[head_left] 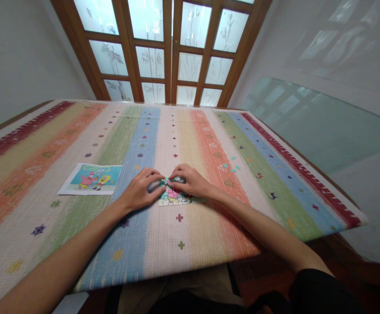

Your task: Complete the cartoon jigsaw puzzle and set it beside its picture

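Observation:
A partly assembled jigsaw puzzle (174, 195) lies flat on the tablecloth in front of me, with pink, turquoise and pale pieces joined together. My left hand (144, 187) reaches in from the left, thumb and fingers closed at the puzzle's upper left edge. From the other side my right hand (190, 179) pinches at the same spot and covers much of the puzzle's upper right. Between the fingertips shows a small turquoise puzzle piece (166, 180); its exact fit against the neighbouring pieces is too small to tell.
Left of the puzzle lies a printed cartoon picture (93, 179). Several loose turquoise pieces (233, 167) are scattered to the right, beyond my right forearm. A striped tablecloth (137, 244) covers the table, whose front edge is close to my body. Wooden glazed doors (171, 52) stand behind.

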